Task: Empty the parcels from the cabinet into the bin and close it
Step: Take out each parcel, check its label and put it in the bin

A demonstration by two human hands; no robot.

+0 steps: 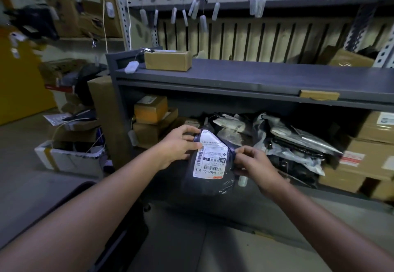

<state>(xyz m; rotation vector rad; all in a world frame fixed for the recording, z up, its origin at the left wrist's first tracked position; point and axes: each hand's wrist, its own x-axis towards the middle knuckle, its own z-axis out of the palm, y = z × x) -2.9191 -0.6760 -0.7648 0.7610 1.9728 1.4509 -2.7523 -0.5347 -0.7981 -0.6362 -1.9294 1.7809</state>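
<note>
A dark plastic parcel bag (204, 183) with a white shipping label hangs in front of the grey cabinet (234, 73). My left hand (179, 146) grips its upper left edge, thumb on the label. My right hand (253, 163) pinches its right edge. Inside the cabinet's lower opening lie a heap of grey and black parcel bags (287, 141), small brown boxes (151, 112) at the left and larger cartons (368, 150) at the right. No bin can be told apart with certainty in this view.
A small carton (167, 60) and a white tag (131, 67) sit on the cabinet's top. A tall carton (104, 109) leans at its left side. An open white box (70, 158) of clutter stands on the floor at left. Shelves with hanging tags run above.
</note>
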